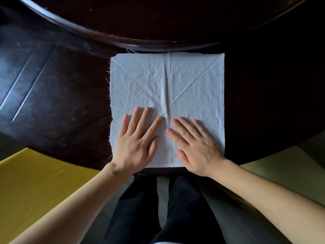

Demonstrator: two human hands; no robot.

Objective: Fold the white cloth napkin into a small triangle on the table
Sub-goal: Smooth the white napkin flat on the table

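The white cloth napkin (pixel 167 81) lies spread flat as a square on the dark wooden table (pixel 61 103), close to the near edge. Creases cross it: one straight down the middle and diagonals from the corners. My left hand (pixel 137 141) rests palm down on its near left part, fingers spread. Palm down on the near right part lies my right hand (pixel 195 147), fingers pointing up and left. Neither hand grips the cloth. The left edge of the napkin is frayed.
A raised round dark platform (pixel 140 43) sits on the table just behind the napkin's far edge. A yellow surface (pixel 35 182) lies low at the left. My dark trousers (pixel 167 208) show below the table edge.
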